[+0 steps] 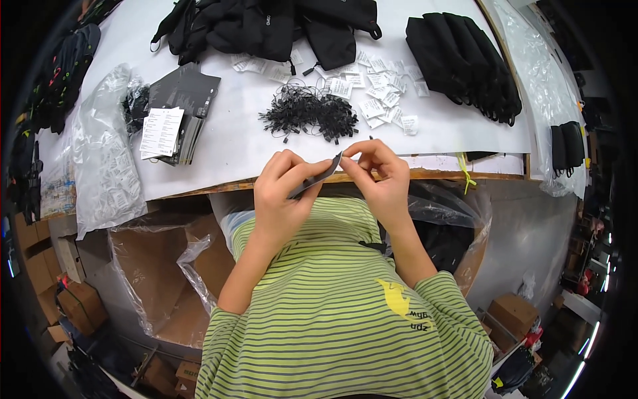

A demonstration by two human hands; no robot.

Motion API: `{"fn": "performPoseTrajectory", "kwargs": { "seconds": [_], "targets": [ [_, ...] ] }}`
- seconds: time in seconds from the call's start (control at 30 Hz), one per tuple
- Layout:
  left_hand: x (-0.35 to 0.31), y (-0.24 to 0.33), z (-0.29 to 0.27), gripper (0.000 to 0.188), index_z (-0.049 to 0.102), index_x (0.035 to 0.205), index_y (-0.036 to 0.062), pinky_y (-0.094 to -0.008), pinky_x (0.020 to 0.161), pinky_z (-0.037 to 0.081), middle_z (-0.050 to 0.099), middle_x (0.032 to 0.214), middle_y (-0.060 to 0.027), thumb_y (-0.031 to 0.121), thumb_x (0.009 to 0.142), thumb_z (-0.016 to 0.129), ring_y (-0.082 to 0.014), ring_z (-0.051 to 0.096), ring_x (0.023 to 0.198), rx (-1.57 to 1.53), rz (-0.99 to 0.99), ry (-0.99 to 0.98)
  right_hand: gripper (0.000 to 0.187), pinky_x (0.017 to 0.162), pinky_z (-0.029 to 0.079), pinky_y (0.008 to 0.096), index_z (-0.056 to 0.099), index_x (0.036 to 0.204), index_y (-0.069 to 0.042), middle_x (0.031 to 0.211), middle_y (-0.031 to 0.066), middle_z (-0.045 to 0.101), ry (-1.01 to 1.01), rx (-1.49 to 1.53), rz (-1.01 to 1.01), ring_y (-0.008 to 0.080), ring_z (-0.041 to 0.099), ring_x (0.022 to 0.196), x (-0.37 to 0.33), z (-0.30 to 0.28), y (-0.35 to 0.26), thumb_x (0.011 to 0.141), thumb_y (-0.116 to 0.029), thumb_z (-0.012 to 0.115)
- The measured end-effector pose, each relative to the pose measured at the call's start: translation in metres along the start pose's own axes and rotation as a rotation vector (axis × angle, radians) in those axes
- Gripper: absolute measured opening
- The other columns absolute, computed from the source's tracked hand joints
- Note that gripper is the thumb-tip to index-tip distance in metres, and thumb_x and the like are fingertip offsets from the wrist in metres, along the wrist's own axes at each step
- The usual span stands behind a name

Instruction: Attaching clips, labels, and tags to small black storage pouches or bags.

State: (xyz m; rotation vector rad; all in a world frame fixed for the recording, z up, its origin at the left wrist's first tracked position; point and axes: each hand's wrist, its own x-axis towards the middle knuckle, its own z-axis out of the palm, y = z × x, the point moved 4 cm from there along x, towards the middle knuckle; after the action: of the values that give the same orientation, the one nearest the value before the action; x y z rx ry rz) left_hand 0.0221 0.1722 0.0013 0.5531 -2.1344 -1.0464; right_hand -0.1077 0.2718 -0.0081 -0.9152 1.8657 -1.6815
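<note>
My left hand (282,189) is closed around a dark grey hang tag (318,178), thumb and fingers along its edges, just off the table's front edge. At the tag's upper tip, the thumb and forefinger of my right hand (382,183) are pinched together. A small black end juts up behind that forefinger; it looks like part of a black tag string (371,138), mostly hidden by the fingers. Beyond my hands lies a tangled heap of black tag strings (309,112). To its left sit stacked dark hang tags (193,90), with white printed cards (161,130) on top.
Loose white labels (385,86) lie right of the heap. Black fabric pouches (242,30) are piled at the back, more black pouches (458,60) at right. A clear plastic bag (109,159) hangs over the left front edge. A lined cardboard box (163,279) stands below.
</note>
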Motion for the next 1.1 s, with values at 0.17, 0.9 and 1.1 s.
{"fn": "performPoseTrajectory", "kwargs": {
  "seconds": [0.17, 0.9, 1.1],
  "targets": [
    [-0.005, -0.001, -0.010, 0.011, 0.070, 0.089, -0.0003, -0.0252, 0.055, 0.042, 0.055, 0.072, -0.0043, 0.004, 0.078, 0.071, -0.0113, 0.051, 0.063, -0.187, -0.034, -0.045, 0.013, 0.051, 0.029, 0.0148, 0.062, 0.086, 0.000, 0.068, -0.0058, 0.054, -0.181, 0.206, 0.150, -0.0020, 0.041, 0.057, -0.003, -0.005, 0.001, 0.078, 0.000, 0.071],
    [0.049, -0.046, 0.026, 0.013, 0.057, 0.083, -0.0001, -0.0236, 0.065, 0.045, 0.057, 0.075, -0.0011, 0.010, 0.086, 0.063, -0.0084, 0.055, 0.070, -0.748, -0.338, -0.559, 0.013, 0.045, 0.033, 0.0192, 0.058, 0.095, -0.002, 0.062, -0.0026, 0.050, -0.543, 0.426, 0.424, 0.0043, 0.044, 0.049, -0.001, 0.000, 0.030, 0.091, -0.014, 0.058],
    [0.090, -0.030, 0.059, 0.013, 0.059, 0.078, 0.0018, -0.0235, 0.061, 0.044, 0.059, 0.069, -0.0003, 0.014, 0.083, 0.063, -0.0067, 0.054, 0.064, -0.598, -0.210, -0.910, 0.015, 0.039, 0.028, 0.0196, 0.060, 0.098, -0.001, 0.051, -0.0022, 0.046, -0.226, 0.433, 0.422, 0.0044, 0.037, 0.040, 0.005, -0.018, 0.037, 0.093, -0.014, 0.055]
  ]
}}
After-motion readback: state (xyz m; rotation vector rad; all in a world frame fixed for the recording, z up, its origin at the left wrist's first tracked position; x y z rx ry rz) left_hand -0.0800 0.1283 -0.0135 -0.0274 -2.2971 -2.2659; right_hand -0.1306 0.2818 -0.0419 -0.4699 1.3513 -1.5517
